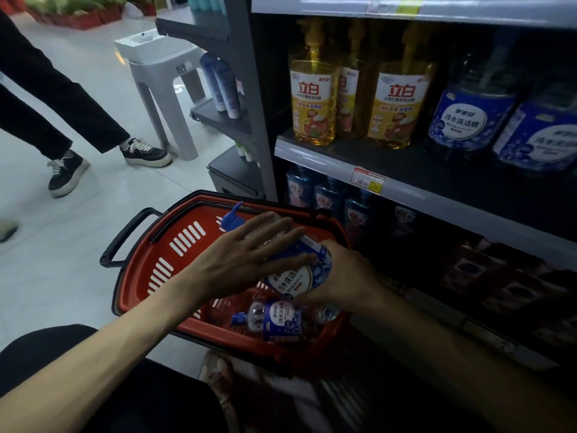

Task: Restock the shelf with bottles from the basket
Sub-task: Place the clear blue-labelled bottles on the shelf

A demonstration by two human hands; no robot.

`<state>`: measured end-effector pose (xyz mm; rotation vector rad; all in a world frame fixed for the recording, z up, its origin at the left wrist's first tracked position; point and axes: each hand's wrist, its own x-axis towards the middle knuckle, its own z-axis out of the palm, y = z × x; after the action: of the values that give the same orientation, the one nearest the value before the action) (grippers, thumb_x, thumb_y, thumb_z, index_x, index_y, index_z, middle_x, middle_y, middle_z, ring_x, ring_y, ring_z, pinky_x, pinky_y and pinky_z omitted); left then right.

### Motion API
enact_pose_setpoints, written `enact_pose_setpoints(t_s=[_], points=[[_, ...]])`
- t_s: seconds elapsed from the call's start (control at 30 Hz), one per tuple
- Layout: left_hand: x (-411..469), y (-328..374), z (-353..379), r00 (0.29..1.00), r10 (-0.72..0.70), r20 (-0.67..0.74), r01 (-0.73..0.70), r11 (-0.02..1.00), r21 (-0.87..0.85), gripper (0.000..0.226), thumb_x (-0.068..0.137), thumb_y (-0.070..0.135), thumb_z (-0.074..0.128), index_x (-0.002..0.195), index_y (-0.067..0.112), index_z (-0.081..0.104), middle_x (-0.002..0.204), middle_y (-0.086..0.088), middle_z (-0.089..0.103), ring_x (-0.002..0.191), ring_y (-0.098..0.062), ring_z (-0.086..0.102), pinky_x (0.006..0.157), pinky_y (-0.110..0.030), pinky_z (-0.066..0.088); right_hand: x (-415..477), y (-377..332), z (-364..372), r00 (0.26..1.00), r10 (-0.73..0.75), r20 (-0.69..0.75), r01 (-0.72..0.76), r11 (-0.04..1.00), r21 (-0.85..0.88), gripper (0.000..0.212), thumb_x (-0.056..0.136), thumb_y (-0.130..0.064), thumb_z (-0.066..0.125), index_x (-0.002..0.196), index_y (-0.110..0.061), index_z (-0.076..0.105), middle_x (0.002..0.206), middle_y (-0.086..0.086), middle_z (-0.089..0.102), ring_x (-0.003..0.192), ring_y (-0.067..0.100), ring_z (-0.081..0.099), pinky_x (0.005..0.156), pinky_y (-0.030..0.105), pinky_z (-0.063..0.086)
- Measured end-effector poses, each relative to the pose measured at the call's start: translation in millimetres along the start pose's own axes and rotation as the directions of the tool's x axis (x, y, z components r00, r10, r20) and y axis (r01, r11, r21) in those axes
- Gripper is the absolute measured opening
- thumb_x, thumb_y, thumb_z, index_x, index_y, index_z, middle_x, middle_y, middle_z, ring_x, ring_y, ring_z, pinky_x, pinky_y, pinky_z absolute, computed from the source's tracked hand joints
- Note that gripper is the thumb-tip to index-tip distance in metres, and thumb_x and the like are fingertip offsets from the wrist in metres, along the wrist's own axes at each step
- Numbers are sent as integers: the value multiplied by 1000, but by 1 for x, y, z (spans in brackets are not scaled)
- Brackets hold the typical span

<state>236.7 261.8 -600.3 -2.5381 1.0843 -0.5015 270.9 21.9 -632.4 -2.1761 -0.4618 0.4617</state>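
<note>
"Where is the bottle they want?"

"Right over the red basket point(187, 220). The bottle point(293, 276) is up off the basket's bottom, and both hands are on it."

"Which way does it lie?"

"On its side, a bit tilted. Its blue top point(231, 218) points to the far side of the basket, away from the shelf point(327, 160). Its fat end points to the side of the basket next to the shelf."

"What are the hands doing?"

"The left hand point(240, 260) lies flat on top of the bottle. Its fingers point(274, 228) are straight and spread. They press down, but they do not wrap round. The right hand point(346, 276) is at the fat end. Its fingers curl round that end and hold it."

"Which hand is nearer the shelf?"

"The right one. It is on the basket's shelf side. I think it has to lift the bottle over the basket rim and tip it so the blue top goes up."

"Is anything else in the basket?"

"Yes. The other bottle point(274, 320) lies on its side at the bottom of the basket, just under the one in the hands."

"And where should the bottle go?"

"High above the basket, I guess, beside the blue bottles point(468, 120) with the same label."
</note>
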Motion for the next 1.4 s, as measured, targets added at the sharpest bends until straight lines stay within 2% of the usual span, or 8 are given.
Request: enact_pose_setpoints(t_s=[0.07,0.27,0.33,0.43,0.57,0.97,1.2,1.4], points=[[0,-2,-1,995,-84,44,84,996,8,99,81,29,80,162,27,23,166,-18,23,153,-36,23,124,-54,17,-2,5,0,998,55,-20,-52,990,133,82,51,-31,103,119,-26,57,96,-19,66,74,-20,61,57,4,48],[1,0,3,840,-526,-133,483,837,-258,100,79,42,82,161,22,27,167,-18,19,155,-34,20,125,-51,24,-4,16,-4,983,175,-62,-130,889,439,70,51,-20,102,111,-23,66,101,-5,76,90,8,74,72,25,62],[7,5,3,679,-733,-38,623,603,-498,97,83,38,79,162,25,25,164,-13,27,147,-30,34,112,-46,41,-6,18,-10,979,197,-55,-138,834,535,62,57,-12,98,111,-23,69,101,-2,79,90,14,76,69,29,63],[22,13,-2,453,-741,495,628,-129,-768,89,83,41,78,158,27,32,150,-7,48,128,-20,56,93,-32,52,-12,15,-18,979,200,-44,-132,779,613,51,67,-5,92,111,-19,71,96,-2,80,81,9,76,59,20,58],[38,28,-2,507,-358,784,583,-527,-618,72,78,61,71,139,27,55,124,-1,73,105,-18,74,88,-39,58,-17,15,-23,978,204,-37,-127,730,672,46,73,-5,88,112,-19,70,94,-5,80,81,8,76,60,20,58],[81,57,-17,603,-460,652,355,-576,-736,61,66,36,86,121,26,63,105,6,78,96,-15,77,73,-27,62,-36,22,-43,985,61,-163,23,882,472,60,72,-11,91,123,-28,64,111,-15,76,103,3,72,80,21,59],[106,69,-35,672,-537,510,324,-406,-855,66,60,28,90,118,35,60,113,5,72,94,-3,74,69,-18,59,-62,36,-62,963,65,-260,17,954,299,74,58,-67,89,122,-46,58,120,-17,70,112,1,66,98,33,56],[136,87,-46,743,-541,394,322,-227,-919,89,50,45,92,131,32,56,119,11,69,103,0,70,78,-27,63,-90,50,-72,900,60,-431,120,918,377,76,65,-38,96,127,-50,54,127,-22,68,117,-2,64,98,33,57]])
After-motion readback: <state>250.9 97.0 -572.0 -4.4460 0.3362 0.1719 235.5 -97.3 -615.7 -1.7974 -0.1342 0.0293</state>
